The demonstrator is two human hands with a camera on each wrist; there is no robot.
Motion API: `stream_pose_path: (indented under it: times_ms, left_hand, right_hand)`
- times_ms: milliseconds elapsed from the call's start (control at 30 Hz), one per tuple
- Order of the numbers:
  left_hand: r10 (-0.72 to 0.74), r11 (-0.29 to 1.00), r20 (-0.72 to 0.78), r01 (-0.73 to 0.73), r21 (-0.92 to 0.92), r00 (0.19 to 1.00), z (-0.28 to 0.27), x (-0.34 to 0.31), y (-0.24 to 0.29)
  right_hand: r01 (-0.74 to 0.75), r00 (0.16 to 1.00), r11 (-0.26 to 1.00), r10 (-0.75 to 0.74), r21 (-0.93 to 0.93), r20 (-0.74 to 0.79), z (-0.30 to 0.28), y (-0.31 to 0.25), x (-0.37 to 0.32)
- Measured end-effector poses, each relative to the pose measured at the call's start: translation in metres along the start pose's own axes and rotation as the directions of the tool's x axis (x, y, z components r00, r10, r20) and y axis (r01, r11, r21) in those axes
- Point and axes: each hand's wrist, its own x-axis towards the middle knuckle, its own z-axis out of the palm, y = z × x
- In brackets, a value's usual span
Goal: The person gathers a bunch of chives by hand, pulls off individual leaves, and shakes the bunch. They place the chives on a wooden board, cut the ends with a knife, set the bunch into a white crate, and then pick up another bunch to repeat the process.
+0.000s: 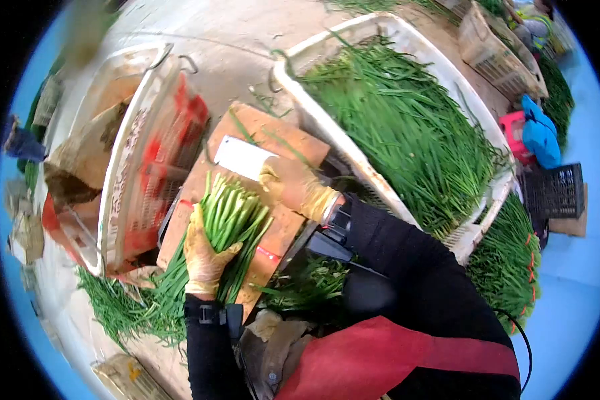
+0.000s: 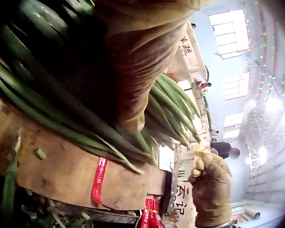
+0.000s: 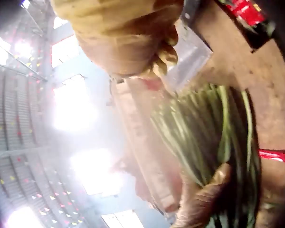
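Note:
My gloved left hand (image 1: 205, 257) grips a bundle of green stalks (image 1: 230, 210) lying on a wooden board (image 1: 293, 143), thumb across the stalks. Their pale ends point away from me, spread in a fan. My gloved right hand (image 1: 297, 187) is curled round the handle of a broad-bladed knife; its flat blade (image 1: 243, 157) lies just beyond the pale ends, apart from them. In the right wrist view the blade (image 3: 190, 57) stands out from the curled fingers, and the left hand (image 3: 202, 197) is round the stalks (image 3: 204, 128). The knife's handle is mostly hidden.
A white crate of long green leaves (image 1: 393, 127) stands to the right. Left of the board is a red and white crate (image 1: 130, 160). Red printed tape (image 2: 99, 180) crosses the board. Loose greens (image 1: 123, 310) lie at lower left; a person (image 1: 537, 27) is at far upper right.

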Motion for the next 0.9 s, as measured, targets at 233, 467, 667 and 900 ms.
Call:
stream_pose_path:
  times_ms: [233, 467, 667, 900]
  left_hand:
    - [-0.088, 0.987, 0.043, 0.093, -0.133, 0.995, 0.004, 0.000, 0.009]
    - [-0.109, 0.994, -0.074, 0.109, -0.011, 0.991, 0.020, -0.013, 0.026]
    - [-0.214, 0.977, 0.002, 0.214, -0.011, 0.977, 0.023, -0.011, -0.003]
    - [-0.234, 0.972, 0.015, 0.234, -0.003, 0.972, 0.023, -0.011, -0.007]
  right_hand:
    - [0.229, 0.920, 0.961, -0.162, 0.155, -0.358, -0.064, -0.011, -0.019]
    - [0.103, 0.935, 0.986, -0.050, 0.134, -0.352, -0.110, 0.031, -0.081]
    - [-0.209, 0.902, 0.956, 0.269, 0.205, -0.337, -0.168, 0.062, -0.157]
    - [-0.649, 0.749, 0.706, 0.526, -0.284, -0.404, -0.257, 0.149, -0.274]
